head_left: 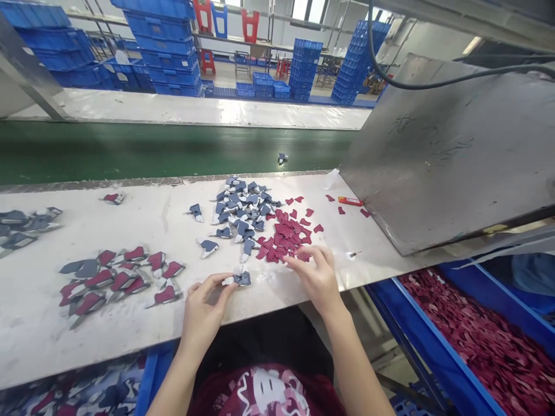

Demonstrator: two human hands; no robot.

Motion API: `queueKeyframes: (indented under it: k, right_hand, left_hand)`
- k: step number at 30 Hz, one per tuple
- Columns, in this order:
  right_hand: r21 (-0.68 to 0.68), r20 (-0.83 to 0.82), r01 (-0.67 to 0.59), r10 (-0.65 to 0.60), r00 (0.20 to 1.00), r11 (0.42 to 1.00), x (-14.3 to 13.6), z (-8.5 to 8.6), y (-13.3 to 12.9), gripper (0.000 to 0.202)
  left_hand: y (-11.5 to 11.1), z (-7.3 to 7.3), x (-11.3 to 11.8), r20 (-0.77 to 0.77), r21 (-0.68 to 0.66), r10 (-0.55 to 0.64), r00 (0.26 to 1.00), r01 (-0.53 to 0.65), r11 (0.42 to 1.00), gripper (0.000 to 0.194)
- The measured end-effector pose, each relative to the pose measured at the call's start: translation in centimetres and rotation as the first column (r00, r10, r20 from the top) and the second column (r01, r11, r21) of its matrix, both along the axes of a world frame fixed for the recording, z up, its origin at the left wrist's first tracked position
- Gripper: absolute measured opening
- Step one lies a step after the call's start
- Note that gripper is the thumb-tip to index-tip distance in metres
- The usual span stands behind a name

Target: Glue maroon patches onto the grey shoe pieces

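My left hand pinches a small grey-blue and white boot-shaped plastic part between thumb and fingertips, just above the table's front edge. Over the near side of a pile of flat dark-red pieces hovers my right hand, its fingers curved and apart; I make out nothing between them. Similar grey-blue and white parts lie heaped behind and beside the red pile. To the left, a group of parts with red faces is spread on the table.
A green conveyor belt runs behind the table, carrying one small part. A slanted metal panel bounds the right side. A red-yellow cutter lies near it. Below right, a blue bin holds many red pieces.
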State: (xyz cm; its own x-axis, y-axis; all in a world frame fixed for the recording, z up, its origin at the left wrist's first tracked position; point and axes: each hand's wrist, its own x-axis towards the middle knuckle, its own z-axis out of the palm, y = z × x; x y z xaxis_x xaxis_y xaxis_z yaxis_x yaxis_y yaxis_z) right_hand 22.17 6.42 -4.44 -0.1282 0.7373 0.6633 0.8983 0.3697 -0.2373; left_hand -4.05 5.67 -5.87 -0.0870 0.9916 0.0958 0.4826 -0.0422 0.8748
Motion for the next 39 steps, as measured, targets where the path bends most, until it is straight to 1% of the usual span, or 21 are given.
queueKeyframes:
  k: [2,3,6,8,12,16,19,24,26,28,31,34,37,39]
  right_hand:
    - [-0.158,0.068,-0.077,0.089,0.994,0.984,-0.3,0.8,1.8,0.025]
    - [-0.207,0.093,-0.088,0.110,0.990,0.974,-0.3,1.0,2.5,0.025]
    - [-0.287,0.142,-0.103,0.148,0.979,0.952,-0.1,1.0,3.8,0.029]
    - [-0.298,0.147,-0.116,0.166,0.975,0.948,0.2,0.7,4.1,0.030]
    - [-0.277,0.119,-0.166,0.206,0.971,0.946,0.6,0.1,4.2,0.025]
    - [-0.210,0.057,-0.220,0.237,0.970,0.952,0.7,-0.5,3.9,0.017]
    - [-0.188,0.007,-0.239,0.245,0.970,0.953,0.6,-0.9,3.4,0.016]
    - [-0.251,-0.052,-0.235,0.229,0.972,0.939,1.0,-1.0,3.5,0.012]
    - [-0.275,-0.062,-0.222,0.214,0.975,0.936,1.3,-1.0,3.9,0.014]
    - [-0.295,-0.058,-0.217,0.209,0.976,0.931,1.6,-1.0,4.4,0.018]
    - [-0.327,-0.025,-0.200,0.203,0.979,0.924,1.8,-1.2,5.0,0.013]
    - [-0.328,-0.010,-0.175,0.182,0.983,0.928,1.6,-1.3,5.3,0.012]
    - [-0.311,-0.029,-0.149,0.147,0.989,0.939,1.3,-0.8,5.3,0.013]
    - [-0.311,-0.090,-0.132,0.109,0.990,0.941,1.0,-0.2,5.1,0.017]
  left_hand:
    - [-0.1,0.0,-0.1,0.031,-0.009,0.007,0.999,-0.007,1.000,0.027]
    - [-0.2,0.0,-0.2,0.061,-0.013,0.015,0.998,-0.014,1.000,0.027]
    - [-0.3,0.3,-0.2,0.197,-0.026,0.035,0.980,-0.030,0.999,0.027]
    - [-0.4,0.6,0.0,0.282,-0.035,0.039,0.959,-0.030,0.999,0.027]
    - [-0.7,1.0,0.6,0.408,-0.061,0.057,0.911,-0.035,0.998,0.027]
    - [-1.1,0.8,1.4,0.490,-0.112,0.084,0.868,-0.032,0.993,0.030]
    - [-1.3,0.7,1.8,0.540,-0.150,0.126,0.832,-0.052,0.987,0.033]
    - [-1.5,0.8,2.1,0.568,-0.178,0.155,0.808,-0.064,0.982,0.039]
    - [-1.6,0.8,2.1,0.571,-0.177,0.157,0.806,-0.066,0.982,0.039]
    - [-1.7,0.9,2.0,0.574,-0.175,0.156,0.804,-0.066,0.982,0.039]
    - [-1.9,0.9,2.0,0.575,-0.179,0.160,0.802,-0.067,0.982,0.038]
    - [-2.1,1.0,1.9,0.581,-0.175,0.155,0.799,-0.063,0.982,0.037]
    - [-2.2,1.1,1.8,0.594,-0.167,0.143,0.792,-0.053,0.984,0.036]
    - [-2.2,1.1,1.7,0.594,-0.165,0.143,0.792,-0.055,0.985,0.035]
